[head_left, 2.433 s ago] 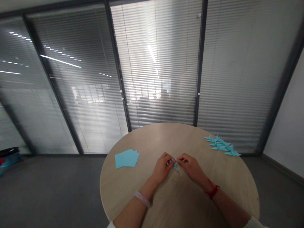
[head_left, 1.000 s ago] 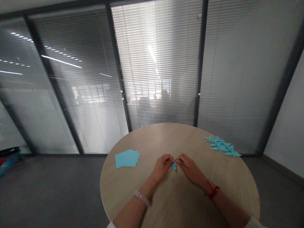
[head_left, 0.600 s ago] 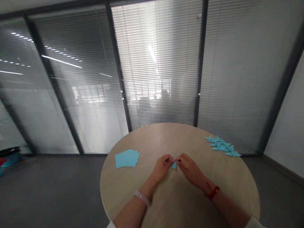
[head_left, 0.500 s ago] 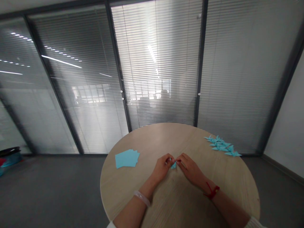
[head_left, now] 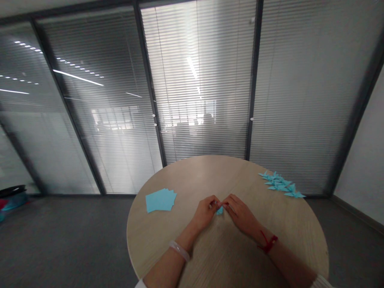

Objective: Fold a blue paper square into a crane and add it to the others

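Between my fingertips is a small folded piece of blue paper (head_left: 220,210), mostly covered by the fingers. My left hand (head_left: 207,209) pinches it from the left, closed around its edge. From the other side my right hand (head_left: 237,210) has its thumb and fingers pressed together at the top of the same paper. The fingertips of both hands meet just above it. How the paper is folded I cannot make out.
A stack of flat blue paper sheets (head_left: 160,200) lies on the left of the round wooden table (head_left: 207,168). Several folded blue paper cranes (head_left: 280,184) sit in a cluster near the right rim. Behind stands a glass partition with blinds (head_left: 201,80).
The fingertips of both hands have shifted slightly and closed together over the blue paper. The sheets and the cranes stay where they were.
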A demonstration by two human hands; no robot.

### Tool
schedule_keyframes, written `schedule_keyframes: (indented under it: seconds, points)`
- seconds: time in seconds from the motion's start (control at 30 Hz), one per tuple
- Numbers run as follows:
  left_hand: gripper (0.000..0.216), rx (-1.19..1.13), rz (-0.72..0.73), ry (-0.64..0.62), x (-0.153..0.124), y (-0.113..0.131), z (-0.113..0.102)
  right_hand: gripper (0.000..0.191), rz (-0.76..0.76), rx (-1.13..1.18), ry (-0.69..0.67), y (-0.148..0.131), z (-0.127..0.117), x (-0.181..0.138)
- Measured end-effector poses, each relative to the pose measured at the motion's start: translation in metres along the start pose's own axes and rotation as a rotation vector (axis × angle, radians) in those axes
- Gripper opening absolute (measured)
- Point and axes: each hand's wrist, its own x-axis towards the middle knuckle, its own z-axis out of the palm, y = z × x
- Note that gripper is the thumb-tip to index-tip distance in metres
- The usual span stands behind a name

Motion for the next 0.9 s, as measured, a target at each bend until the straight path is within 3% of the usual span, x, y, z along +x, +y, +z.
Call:
schedule_keyframes:
  seconds: [0.4, 0.63, 0.9]
  points:
    - [0.032, 0.019, 0.005, 0.012, -0.0002, -0.0008, 0.0023, 0.024, 0.028, -0.039, -0.024, -0.0032, 0.0026, 0.0008]
    - [0.029, 0.108, 0.045, -0.006, -0.0020, 0.0043, 0.0009, 0.022, 0.127, 0.100, -0.044, -0.0035, 0.0044, 0.0001]
    - [0.023, 0.069, 0.057, 0.065, 0.0004, 0.0003, -0.0026, 0.022, 0.174, 0.249, -0.019, -0.0077, 0.0026, 0.0023]
